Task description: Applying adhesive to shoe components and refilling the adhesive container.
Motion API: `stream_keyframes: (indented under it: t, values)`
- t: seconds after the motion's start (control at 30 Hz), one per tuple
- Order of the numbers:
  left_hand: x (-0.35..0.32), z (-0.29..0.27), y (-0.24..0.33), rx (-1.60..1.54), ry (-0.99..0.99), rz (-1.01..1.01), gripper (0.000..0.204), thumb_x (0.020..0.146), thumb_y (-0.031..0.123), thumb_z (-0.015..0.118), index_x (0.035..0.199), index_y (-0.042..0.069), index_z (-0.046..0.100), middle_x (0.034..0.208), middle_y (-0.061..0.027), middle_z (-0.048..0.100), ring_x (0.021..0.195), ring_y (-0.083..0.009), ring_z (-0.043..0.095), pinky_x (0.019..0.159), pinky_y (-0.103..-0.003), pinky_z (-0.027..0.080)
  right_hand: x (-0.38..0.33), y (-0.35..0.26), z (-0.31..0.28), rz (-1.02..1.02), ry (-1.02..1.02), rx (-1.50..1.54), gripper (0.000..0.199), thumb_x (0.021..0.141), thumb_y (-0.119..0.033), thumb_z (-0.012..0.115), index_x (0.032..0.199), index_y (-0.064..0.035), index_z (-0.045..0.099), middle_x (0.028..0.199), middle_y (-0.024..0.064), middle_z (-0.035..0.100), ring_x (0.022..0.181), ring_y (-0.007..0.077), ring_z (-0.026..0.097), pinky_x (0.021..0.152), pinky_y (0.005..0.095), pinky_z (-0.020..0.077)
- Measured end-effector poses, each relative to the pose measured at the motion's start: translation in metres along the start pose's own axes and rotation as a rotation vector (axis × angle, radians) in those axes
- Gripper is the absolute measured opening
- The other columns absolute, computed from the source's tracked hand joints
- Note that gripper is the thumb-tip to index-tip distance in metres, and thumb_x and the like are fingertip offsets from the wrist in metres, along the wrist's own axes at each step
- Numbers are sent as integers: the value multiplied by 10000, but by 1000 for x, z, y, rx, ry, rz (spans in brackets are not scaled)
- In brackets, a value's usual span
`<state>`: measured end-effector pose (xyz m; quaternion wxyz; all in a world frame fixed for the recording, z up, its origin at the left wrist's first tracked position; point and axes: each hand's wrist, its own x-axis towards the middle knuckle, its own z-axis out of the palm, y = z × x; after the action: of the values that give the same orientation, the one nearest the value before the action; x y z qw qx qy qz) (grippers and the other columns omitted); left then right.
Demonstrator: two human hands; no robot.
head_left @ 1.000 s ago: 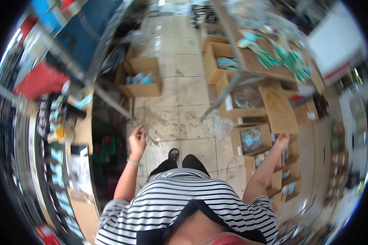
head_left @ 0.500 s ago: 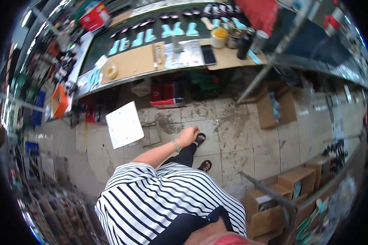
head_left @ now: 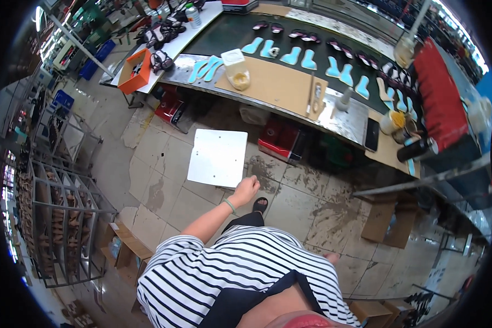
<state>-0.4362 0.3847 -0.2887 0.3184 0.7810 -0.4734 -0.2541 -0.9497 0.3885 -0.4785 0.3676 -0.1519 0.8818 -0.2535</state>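
Head view: white panel (head_left: 218,158) ahead-left of the curled left hand (head_left: 246,189), grasp unclear

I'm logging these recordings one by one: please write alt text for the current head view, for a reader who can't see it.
A left hand, loosely curled, hangs near a white panel; the right hand can't be made out clearly. Beyond the panel, a long bench holds dark sandals, pale blue insoles and a phone.
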Motion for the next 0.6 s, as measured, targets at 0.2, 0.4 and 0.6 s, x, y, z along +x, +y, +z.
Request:
stream_keyframes:
  t: [0.2, 0.4, 0.6]
  values:
    - [62, -68, -58, -228, 205, -184, 273, 873, 181, 533, 693, -23, 522, 610, -184, 582, 586, -289, 630, 573, -376, 484, -28, -176, 125, -541, -457, 71, 265, 956, -279, 456, 783, -78, 462, 552, 17, 442, 408, 122, 431, 371, 276, 392]
    - [83, -82, -94, -459, 384, -371, 341, 874, 187, 564, 596, 3, 492, 510, -89, 546, 504, -164, 617, 485, -300, 468, -176, -340, 196, -729, -750, -113, 372, 945, -325, 534, 677, -77, 465, 541, -1, 471, 417, 100, 444, 377, 253, 376]
    - [120, -73, -92, -290, 267, -517, 357, 856, 260, 632, 609, 7, 579, 509, -85, 582, 438, -153, 560, 499, -327, 461, -219, -444, 275, -1042, -1103, -121, 270, 928, -187, 593, 710, -44, 523, 626, 19, 548, 542, 86, 497, 516, 225, 408]
